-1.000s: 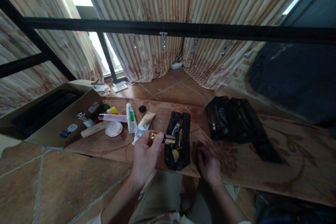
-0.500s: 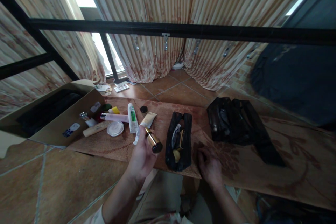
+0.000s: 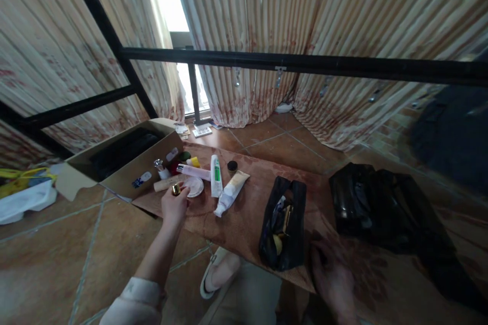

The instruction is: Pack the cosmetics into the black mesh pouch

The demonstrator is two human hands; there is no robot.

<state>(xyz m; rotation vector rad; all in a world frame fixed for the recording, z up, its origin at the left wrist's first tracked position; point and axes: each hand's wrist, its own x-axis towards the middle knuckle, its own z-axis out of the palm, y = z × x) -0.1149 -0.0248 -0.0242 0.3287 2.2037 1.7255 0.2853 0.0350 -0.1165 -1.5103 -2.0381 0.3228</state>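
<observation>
One gold tube (image 3: 176,190), farther from open pouch (image 3: 298,228)

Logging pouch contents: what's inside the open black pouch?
In the pouch: a gold item, a yellowish item toward the near end, and something pale toward the far end. What lies beneath is covered; the bottom can't be seen.

Small container (image 3: 176,190), left: shiny gold. Pouch (image 3: 268,236), near: black. Bag (image 3: 351,200), right: glossy black. Flat tube (image 3: 215,177): white with green. Squeeze tube (image 3: 231,193): cream and white. Long bottle (image 3: 196,171): pale pink. Cardboard box (image 3: 118,183), left: brown, blue mark. Cloth (image 3: 236,233): reddish brown, darker floral pattern. Curtains (image 3: 247,15), far: beige stripes, red blotches. Rail (image 3: 236,58), far: black. Floor tiles (image 3: 49,274), near left: brown, pale joints.
</observation>
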